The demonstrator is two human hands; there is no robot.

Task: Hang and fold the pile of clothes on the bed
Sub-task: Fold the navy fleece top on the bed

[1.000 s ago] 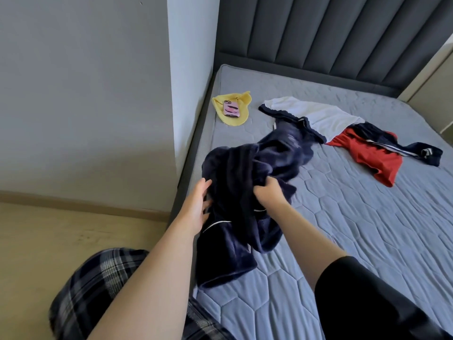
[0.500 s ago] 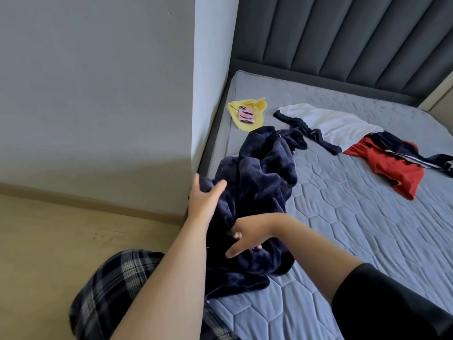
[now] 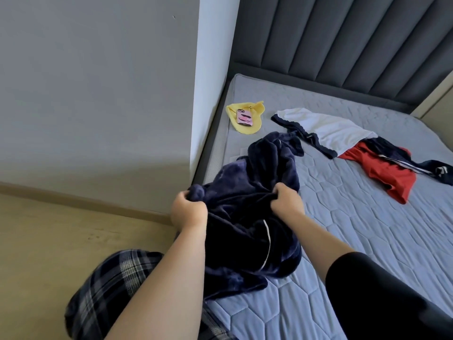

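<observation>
A dark navy velvet garment (image 3: 255, 192) with thin white piping lies bunched at the near left edge of the grey quilted bed (image 3: 355, 241). My left hand (image 3: 188, 212) grips its left edge in a fist. My right hand (image 3: 286, 204) grips a fold a little to the right, and the cloth is stretched between the two. Farther back lie a white top with navy trim (image 3: 326, 130), a red garment (image 3: 382, 175) and a navy piece with white stripes (image 3: 416, 165).
A yellow cloth (image 3: 255, 114) with a pink phone (image 3: 244, 117) on it sits at the bed's far left corner. A white wall corner (image 3: 215, 82) borders the bed's left side. Padded grey headboard (image 3: 355, 45) at the back. Wooden floor (image 3: 61, 241) on the left.
My left hand went from open fingers against the navy garment to a fist on its edge. My right hand moved up and right and took hold of a fold.
</observation>
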